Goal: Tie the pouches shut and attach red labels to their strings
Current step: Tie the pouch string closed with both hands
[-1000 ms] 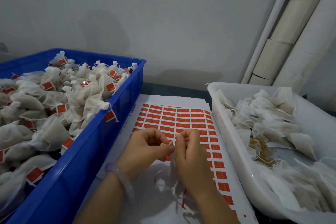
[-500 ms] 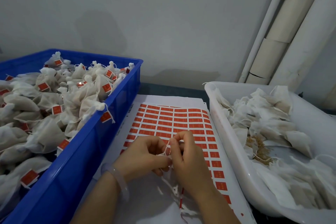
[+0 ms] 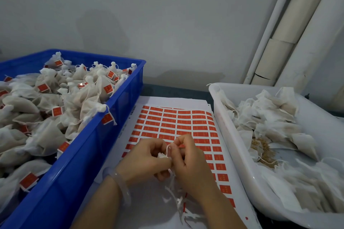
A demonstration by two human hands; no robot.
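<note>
Left hand (image 3: 147,158) pinches the pouch (image 3: 161,155) at its bunched neck; right hand (image 3: 189,162) pinches the string (image 3: 168,149), both above the label sheet (image 3: 178,122), centre near. Pouch looks light, limp; string thin, probably slippery. Hold neck, pull string ends.

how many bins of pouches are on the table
2. A blue crate on the left, heaped with tied pouches bearing red labels; a white tub on the right, holding unlabelled pouches. Both run off frame, so others could be hidden beyond.
</note>
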